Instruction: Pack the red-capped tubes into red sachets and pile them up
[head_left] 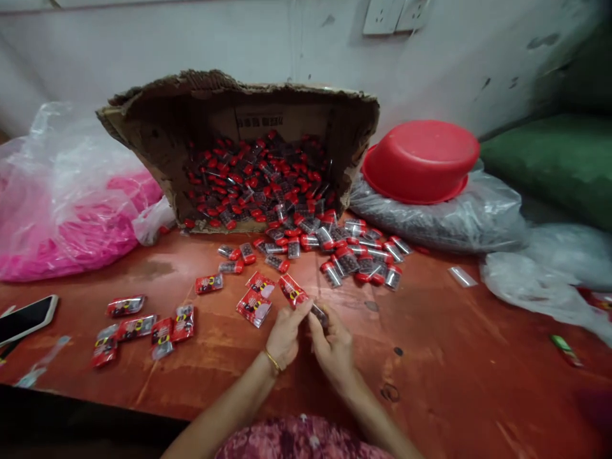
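Observation:
Over the front middle of the table, my left hand (285, 338) pinches a small red printed wrapper (292, 290) between thumb and fingers. Close beside it, my right hand (335, 347) is closed around a small clear container with dark contents (319, 313), whose lower part my fingers hide. The container and wrapper meet at my fingertips. Just left of them lies a small stack of red printed wrappers (255, 306). Several wrapped containers (162, 335) are scattered farther left. Behind my hands, loose red-capped clear containers (349, 258) form a heap.
A torn cardboard box (354, 127) lies on its side, spilling more containers. At the right, a red basin (425, 159) rests upside down on a filled plastic bag (444, 220). Left are a bag of pink pieces (81, 223) and a phone (29, 320) on the red table (430, 382).

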Demonstrator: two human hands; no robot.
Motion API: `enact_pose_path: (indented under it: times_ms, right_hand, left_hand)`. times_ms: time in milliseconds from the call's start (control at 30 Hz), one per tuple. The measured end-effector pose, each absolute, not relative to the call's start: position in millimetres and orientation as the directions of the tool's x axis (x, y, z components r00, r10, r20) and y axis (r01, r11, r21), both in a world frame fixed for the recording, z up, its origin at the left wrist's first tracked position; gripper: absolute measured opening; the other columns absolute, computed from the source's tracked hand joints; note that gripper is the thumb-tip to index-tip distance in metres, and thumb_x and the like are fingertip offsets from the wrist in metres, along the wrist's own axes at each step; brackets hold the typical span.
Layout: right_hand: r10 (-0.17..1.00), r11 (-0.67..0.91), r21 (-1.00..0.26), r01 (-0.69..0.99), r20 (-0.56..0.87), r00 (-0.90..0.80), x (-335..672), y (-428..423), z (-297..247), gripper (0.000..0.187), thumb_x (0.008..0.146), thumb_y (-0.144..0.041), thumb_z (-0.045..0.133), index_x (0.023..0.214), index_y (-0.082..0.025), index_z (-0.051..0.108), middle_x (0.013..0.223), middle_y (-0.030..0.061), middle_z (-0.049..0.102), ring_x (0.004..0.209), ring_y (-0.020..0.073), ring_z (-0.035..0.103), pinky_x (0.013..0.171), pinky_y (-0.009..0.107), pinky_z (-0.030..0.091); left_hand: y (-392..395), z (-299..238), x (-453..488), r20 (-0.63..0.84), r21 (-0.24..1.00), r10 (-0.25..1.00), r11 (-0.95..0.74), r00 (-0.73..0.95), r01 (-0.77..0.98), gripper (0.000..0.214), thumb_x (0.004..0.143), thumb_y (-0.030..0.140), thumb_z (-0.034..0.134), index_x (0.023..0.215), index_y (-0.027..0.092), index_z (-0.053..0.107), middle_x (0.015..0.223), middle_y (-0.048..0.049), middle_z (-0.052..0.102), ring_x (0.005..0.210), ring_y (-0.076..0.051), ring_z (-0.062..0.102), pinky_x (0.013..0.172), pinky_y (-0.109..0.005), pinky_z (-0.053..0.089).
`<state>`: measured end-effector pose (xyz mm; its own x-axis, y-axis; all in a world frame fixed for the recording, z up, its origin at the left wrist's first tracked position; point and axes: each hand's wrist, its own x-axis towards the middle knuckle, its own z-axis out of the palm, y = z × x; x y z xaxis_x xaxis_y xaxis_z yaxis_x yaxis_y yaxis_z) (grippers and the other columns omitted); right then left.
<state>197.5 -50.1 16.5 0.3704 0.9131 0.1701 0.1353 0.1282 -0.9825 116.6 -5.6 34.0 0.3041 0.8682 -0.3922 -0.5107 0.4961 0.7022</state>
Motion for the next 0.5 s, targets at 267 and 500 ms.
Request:
enact_pose_path:
  times_ms: [267, 500]
  right_hand:
    - [0.942, 0.048, -0.998, -0.037, 0.033, 0.333, 200, -46, 20, 0.019, 0.084, -0.037, 0.050, 0.090, -0.019, 0.053, 0.056, -0.0071, 0.049, 0.036, 0.0050, 0.040, 0.034, 0.017, 0.036]
    - [0.875, 0.137, -0.941, 0.310, 0.262, 0.407, 201, -57, 16, 0.016, 0.084, -0.028, 0.052, 0.096, -0.019, 0.056, 0.074, 0.0004, 0.061, 0.062, 0.0119, 0.057, 0.061, 0.025, 0.049]
  left_hand:
    - [-5, 43, 123, -0.350, 0.739, 0.882, 0.467, 0.315, -0.486, 0.041, 0.056, 0.053, 0.073, 0.066, 0.014, 0.065, 0.054, 0.0014, 0.057, 0.055, -0.010, 0.054, 0.053, -0.021, 0.041]
    - [-8, 36, 121, -0.339, 0.771, 0.884, 0.457, 0.322, -0.443, 0.035, 0.055, 0.045, 0.077, 0.066, 0.014, 0.066, 0.065, 0.0003, 0.065, 0.064, -0.011, 0.057, 0.066, -0.024, 0.044]
